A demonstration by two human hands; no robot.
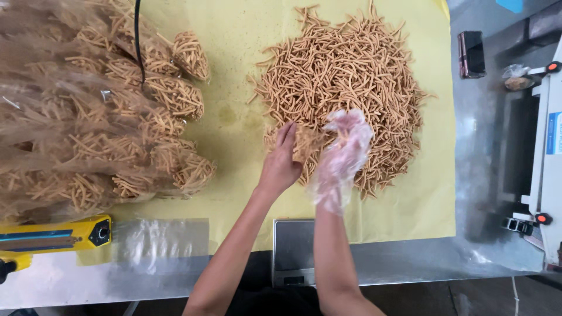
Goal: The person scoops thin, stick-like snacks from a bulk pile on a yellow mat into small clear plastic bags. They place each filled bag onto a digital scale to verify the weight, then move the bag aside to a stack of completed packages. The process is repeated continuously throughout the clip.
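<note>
A big heap of thin orange-brown snack sticks [351, 76] lies on a yellow sheet [246, 35]. My left hand [281, 161], bare, holds a small clear bag [305, 143] partly filled with sticks at the heap's near edge. My right hand [345, 149], in a loose clear plastic glove, is closed around a bunch of sticks right at the bag's mouth. Both hands touch the bag area.
Several filled clear bags of sticks [88, 117] are piled at the left. Flat empty bags [161, 240] lie at the near left beside a yellow tool [58, 234]. A small scale [293, 248] sits between my forearms. A dark phone [472, 54] and a white machine [544, 152] stand at the right.
</note>
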